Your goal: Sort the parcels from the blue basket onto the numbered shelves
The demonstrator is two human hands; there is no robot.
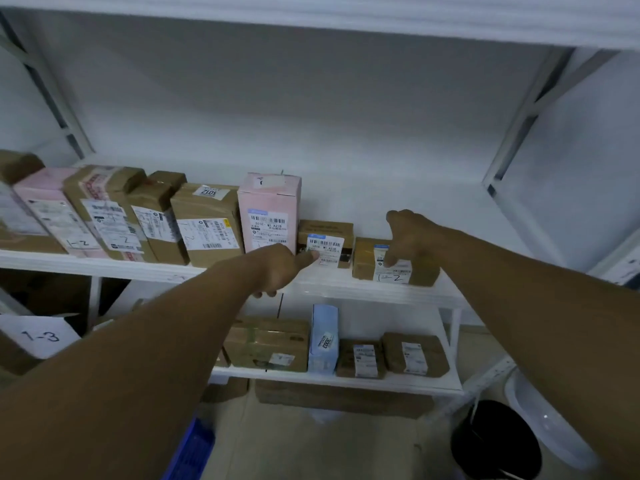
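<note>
The small brown parcel [325,233] stands on the middle shelf [346,284], touching a tall pink box [268,206] at its 9 o'clock. The left hand [280,268] presses one straight finger on the parcel's white label and grasps nothing. Just at its 3 o'clock lies a flat brown parcel [362,259] marked 1-2. The right hand [412,237] rests on top of it with its fingers [391,259] spread and released. A corner of the blue basket [194,450] shows at 7 o'clock in the view.
</note>
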